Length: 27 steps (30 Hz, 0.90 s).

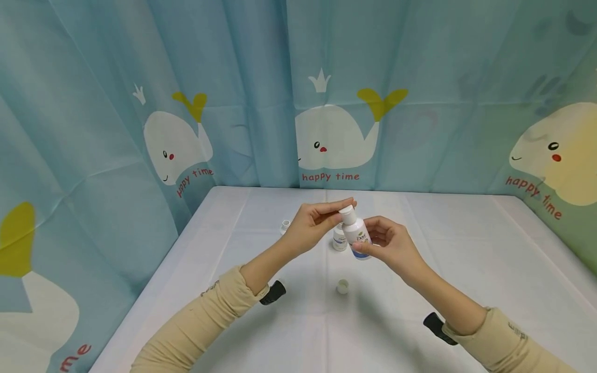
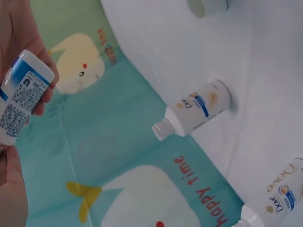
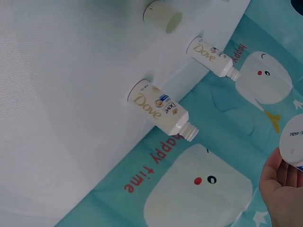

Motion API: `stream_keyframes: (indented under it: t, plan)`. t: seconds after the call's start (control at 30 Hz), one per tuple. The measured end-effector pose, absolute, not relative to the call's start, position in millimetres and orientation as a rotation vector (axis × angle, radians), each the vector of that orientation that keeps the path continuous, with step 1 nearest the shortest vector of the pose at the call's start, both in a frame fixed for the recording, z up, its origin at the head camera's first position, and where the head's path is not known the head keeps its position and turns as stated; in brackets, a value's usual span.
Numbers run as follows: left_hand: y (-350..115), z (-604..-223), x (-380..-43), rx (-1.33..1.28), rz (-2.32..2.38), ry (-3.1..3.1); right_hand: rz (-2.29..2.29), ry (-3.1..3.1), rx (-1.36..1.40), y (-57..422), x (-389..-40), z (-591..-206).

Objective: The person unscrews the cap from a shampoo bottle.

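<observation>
Above the table, my right hand (image 1: 392, 241) grips a small white Dove bottle (image 1: 358, 234) round its body, tilted with its top leaning left. At that top, my left hand (image 1: 314, 223) pinches the white cap (image 1: 347, 214) between thumb and fingers. The left wrist view has the back label of this bottle (image 2: 26, 94), with both hands at the frame's edge. Only the bottle's white base (image 3: 292, 139) and part of the right hand (image 3: 286, 189) enter the right wrist view.
Two capless Dove bottles stand on the white table (image 1: 466, 248): one (image 1: 339, 241) behind the held bottle, another (image 1: 285, 226) partly hidden by the left hand. A loose white cap (image 1: 342, 286) lies nearer. Blue whale-print curtains (image 1: 261, 103) hang behind and beside the table.
</observation>
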<state>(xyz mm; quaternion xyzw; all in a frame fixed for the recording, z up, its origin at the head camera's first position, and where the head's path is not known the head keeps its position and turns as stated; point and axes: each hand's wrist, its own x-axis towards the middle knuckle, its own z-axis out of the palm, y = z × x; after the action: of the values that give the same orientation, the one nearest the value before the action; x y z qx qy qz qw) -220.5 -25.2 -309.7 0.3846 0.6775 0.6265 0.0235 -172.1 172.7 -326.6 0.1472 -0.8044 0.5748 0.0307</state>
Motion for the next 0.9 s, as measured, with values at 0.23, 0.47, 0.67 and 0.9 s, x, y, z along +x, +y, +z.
stream_keyframes:
  t: [0.23, 0.47, 0.67, 0.9]
  plan:
    - [-22.3, -308.7, -215.4, 1.059, 2.049, 2.131, 1.76, -2.493, 0.439, 173.6, -171.9, -328.3]
    - [-18.3, -311.4, -216.4, 1.018, 2.112, 2.169, 1.779, -2.488, 0.446, 173.7, -172.4, -329.2]
    - [-15.1, -310.3, -216.2, 1.001, 2.077, 2.279, 1.79, -2.48, 0.467, 172.4, -172.9, -329.1]
    - [-10.7, -307.7, -217.6, 0.859, 1.997, 2.318, 1.79, -2.489, 0.465, 171.7, -172.8, -329.8]
